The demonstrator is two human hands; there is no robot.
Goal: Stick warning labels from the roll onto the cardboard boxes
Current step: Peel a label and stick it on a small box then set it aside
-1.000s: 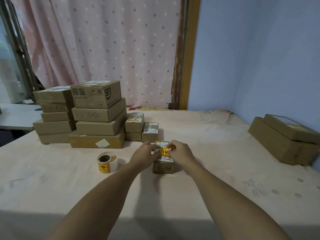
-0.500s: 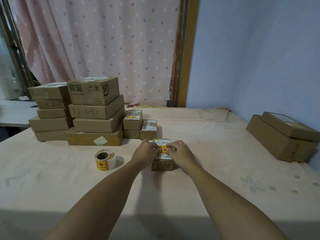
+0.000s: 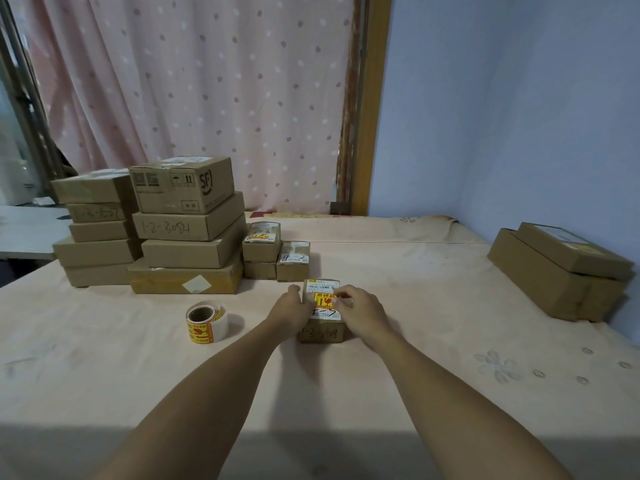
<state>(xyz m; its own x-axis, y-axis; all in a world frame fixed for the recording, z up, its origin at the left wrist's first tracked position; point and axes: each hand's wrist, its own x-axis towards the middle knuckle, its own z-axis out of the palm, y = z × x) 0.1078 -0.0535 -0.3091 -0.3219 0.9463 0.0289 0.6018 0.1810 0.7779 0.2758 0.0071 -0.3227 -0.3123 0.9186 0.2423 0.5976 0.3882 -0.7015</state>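
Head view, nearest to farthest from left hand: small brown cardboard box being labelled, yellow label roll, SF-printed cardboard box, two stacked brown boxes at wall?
1. Small brown cardboard box: touching the left hand, to its right.
2. Yellow label roll: to its left.
3. SF-printed cardboard box: back left, topmost.
4. Two stacked brown boxes: far right.

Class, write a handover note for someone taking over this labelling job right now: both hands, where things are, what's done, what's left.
Left hand holds the small box by its left side; right hand presses the warning label onto its top.
Label roll lies to its left.
Done: the labelled box by the stacks.
Left: smooth this label; stacked boxes and boxes at right show no yellow label.
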